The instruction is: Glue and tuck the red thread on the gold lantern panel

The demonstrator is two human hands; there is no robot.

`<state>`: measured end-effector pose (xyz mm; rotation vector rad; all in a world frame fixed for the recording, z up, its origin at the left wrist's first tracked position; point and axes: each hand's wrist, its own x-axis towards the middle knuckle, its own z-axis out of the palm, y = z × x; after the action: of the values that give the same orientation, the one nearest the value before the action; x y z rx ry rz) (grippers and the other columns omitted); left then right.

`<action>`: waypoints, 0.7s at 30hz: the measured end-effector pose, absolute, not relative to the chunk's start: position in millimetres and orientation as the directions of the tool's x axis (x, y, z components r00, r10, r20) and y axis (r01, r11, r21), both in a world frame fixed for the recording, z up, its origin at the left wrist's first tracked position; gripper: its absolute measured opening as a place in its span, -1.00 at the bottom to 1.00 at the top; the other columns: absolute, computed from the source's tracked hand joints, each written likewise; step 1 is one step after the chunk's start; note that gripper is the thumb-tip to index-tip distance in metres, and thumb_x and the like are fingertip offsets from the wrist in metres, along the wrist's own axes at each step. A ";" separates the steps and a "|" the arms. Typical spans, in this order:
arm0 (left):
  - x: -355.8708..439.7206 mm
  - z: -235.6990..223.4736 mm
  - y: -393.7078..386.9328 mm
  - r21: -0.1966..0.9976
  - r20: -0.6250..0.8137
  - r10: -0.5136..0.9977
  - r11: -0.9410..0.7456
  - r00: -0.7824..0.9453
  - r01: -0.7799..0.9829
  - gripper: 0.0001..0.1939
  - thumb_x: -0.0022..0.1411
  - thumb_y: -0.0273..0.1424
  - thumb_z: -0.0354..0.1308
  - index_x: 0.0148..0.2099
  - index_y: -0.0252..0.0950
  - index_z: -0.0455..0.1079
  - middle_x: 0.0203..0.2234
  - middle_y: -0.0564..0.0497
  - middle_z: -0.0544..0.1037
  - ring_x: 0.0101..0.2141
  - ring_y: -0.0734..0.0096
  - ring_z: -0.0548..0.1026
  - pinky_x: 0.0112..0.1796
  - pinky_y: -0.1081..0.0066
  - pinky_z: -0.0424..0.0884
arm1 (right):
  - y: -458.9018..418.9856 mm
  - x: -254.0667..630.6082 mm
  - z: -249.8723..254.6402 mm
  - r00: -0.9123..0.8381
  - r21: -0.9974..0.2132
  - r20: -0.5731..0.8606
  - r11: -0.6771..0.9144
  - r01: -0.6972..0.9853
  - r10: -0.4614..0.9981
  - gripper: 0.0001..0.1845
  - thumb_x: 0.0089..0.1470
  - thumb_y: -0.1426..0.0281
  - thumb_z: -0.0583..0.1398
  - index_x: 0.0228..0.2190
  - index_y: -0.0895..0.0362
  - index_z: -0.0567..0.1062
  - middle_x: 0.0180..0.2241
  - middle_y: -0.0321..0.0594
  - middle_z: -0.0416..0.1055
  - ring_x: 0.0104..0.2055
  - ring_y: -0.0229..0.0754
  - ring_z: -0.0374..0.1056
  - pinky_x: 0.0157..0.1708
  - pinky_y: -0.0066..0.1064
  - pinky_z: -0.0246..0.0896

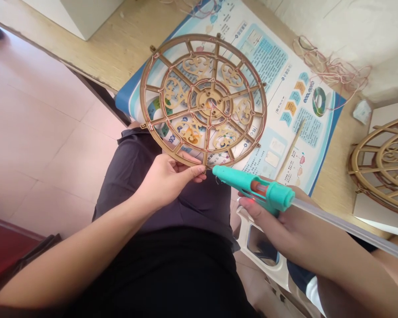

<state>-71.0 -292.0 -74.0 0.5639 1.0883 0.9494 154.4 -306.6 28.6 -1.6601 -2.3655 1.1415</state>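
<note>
A round gold openwork frame point(215, 66) with spokes, rings and scroll ornaments lies over a printed poster sheet, its near edge reaching past the table toward my lap. My left hand point(172, 174) pinches the near rim between thumb and fingers. In my right hand point(268, 221) is a teal hot glue gun point(239, 177), with a long clear glue stick point(345, 225) out of its back. The nozzle points left at the rim, close beside my left thumb. A red light glows on the gun's side. Thin reddish wire runs along the frame's rings and spokes.
The poster point(268, 57) covers much of the wooden table point(119, 57). Tangled pink wires point(334, 70) lie at its far right corner. Another gold frame point(384, 163) stands at the right. A white box point(82, 15) sits at the upper left; a white stool point(262, 247) is below right.
</note>
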 end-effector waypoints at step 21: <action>-72.4 -77.0 -291.6 0.783 -0.474 0.864 0.501 0.168 -0.368 -0.73 0.06 -0.38 0.56 -0.28 -0.39 0.56 -0.46 -0.05 0.66 -0.43 0.29 0.68 -0.39 0.46 0.61 | -306.1 158.3 18.7 -0.445 -0.610 -0.295 0.192 0.769 0.846 -0.50 0.46 0.13 0.03 -0.49 0.04 0.43 -0.51 -0.25 0.46 -0.47 -0.10 0.39 -0.40 -0.28 0.24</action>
<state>-72.4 -291.6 -77.0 0.5683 1.0662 0.9468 158.3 -306.1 18.7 -1.5933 -2.3408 1.0927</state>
